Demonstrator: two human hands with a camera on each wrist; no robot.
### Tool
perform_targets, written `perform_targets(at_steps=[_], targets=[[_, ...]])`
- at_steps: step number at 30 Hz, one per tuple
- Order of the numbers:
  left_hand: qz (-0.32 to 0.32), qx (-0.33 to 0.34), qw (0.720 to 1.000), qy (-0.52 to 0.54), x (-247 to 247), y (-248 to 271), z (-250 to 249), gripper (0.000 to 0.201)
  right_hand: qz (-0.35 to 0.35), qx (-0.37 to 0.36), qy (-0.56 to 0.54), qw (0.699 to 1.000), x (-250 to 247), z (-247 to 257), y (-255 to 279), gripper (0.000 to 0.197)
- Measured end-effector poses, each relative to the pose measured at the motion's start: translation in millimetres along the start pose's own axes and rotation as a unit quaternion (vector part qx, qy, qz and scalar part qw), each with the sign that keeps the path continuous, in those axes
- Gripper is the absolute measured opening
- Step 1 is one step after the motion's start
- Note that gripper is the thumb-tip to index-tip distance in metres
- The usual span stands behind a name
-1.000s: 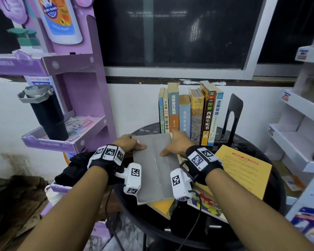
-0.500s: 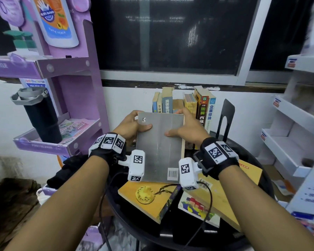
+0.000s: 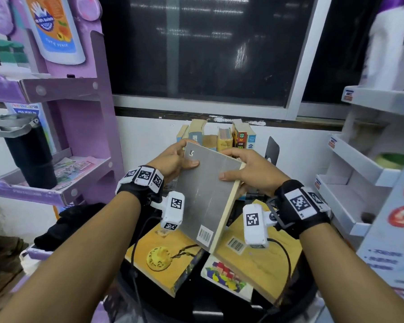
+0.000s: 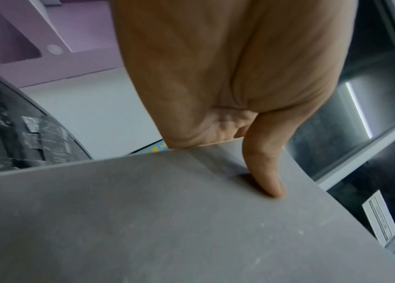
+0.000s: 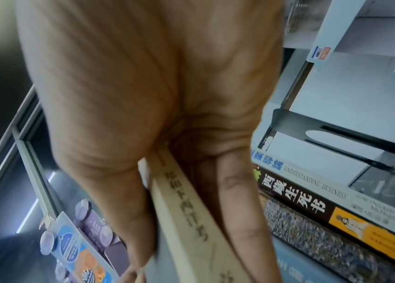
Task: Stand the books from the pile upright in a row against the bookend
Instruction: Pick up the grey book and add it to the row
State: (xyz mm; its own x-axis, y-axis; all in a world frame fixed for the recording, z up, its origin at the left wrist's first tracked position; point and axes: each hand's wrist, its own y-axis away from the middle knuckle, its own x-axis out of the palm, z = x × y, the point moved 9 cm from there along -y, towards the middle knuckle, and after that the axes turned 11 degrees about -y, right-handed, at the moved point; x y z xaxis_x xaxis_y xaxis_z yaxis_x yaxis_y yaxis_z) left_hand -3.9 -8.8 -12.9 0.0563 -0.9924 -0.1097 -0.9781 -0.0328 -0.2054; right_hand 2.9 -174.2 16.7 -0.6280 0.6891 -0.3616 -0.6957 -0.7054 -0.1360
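Note:
I hold a grey-covered book [image 3: 205, 197] in the air above the round black table [image 3: 296, 308], tilted, its cream spine [image 5: 186, 206] toward the right. My left hand [image 3: 173, 162] grips its upper left corner, thumb [image 4: 264, 172] pressed on the grey cover [image 4: 167, 220]. My right hand [image 3: 247, 173] grips the spine edge, thumb on the cover and fingers behind. Behind the book stands a row of upright books [image 3: 222, 141] against a black bookend [image 3: 272, 150], also seen as the bookend [image 5: 336, 134] beside the standing books [image 5: 336, 214]. Flat on the table lie yellow books [image 3: 166, 259] and a colourful one [image 3: 226, 276].
A purple cardboard display rack [image 3: 79, 127] with a black flask [image 3: 26, 152] stands at the left. White shelving [image 3: 364, 164] stands at the right. A dark window [image 3: 208, 47] and white wall are behind the table. A dark bundle [image 3: 72, 220] lies at the table's left.
Both hands have lifted the grey book off the pile and raised it in front of the standing row. It has tilted, its spine now turned to the right.

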Motion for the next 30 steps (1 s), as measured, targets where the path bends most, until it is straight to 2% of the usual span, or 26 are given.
perform_targets(at_steps=[8,12,15,18,21,25,30], targets=[[0.009,-0.018,0.997,-0.078,44.7,-36.1,-18.7,0.043,-0.089,-0.021,0.016,0.996,-51.6,1.8,25.7,0.043],[0.014,-0.017,0.992,-0.127,68.5,-49.9,-30.6,0.055,-0.122,-0.027,0.042,0.991,-79.0,4.7,39.1,0.042],[-0.021,0.011,0.988,-0.15,79.4,-59.6,-40.2,0.05,-0.147,-0.023,0.061,0.987,-99.8,4.5,46.9,0.039],[-0.084,0.045,0.981,-0.168,82.0,-71.0,-46.4,0.04,-0.17,-0.011,0.081,0.982,-118.6,3.2,51.6,0.037],[-0.138,0.068,0.962,-0.226,85.3,-81.4,-51.7,0.03,-0.182,-0.003,0.108,0.977,-132.5,2.5,51.4,0.031],[-0.203,0.078,0.906,-0.362,85.9,-90.6,-59.7,0.03,-0.201,0.009,0.146,0.969,-146.0,-0.5,44.7,0.026],[-0.188,0.069,0.882,-0.427,88.2,-117.1,-51.1,0.042,-0.23,0.014,0.19,0.954,-155.0,-4.7,30.4,0.024]])
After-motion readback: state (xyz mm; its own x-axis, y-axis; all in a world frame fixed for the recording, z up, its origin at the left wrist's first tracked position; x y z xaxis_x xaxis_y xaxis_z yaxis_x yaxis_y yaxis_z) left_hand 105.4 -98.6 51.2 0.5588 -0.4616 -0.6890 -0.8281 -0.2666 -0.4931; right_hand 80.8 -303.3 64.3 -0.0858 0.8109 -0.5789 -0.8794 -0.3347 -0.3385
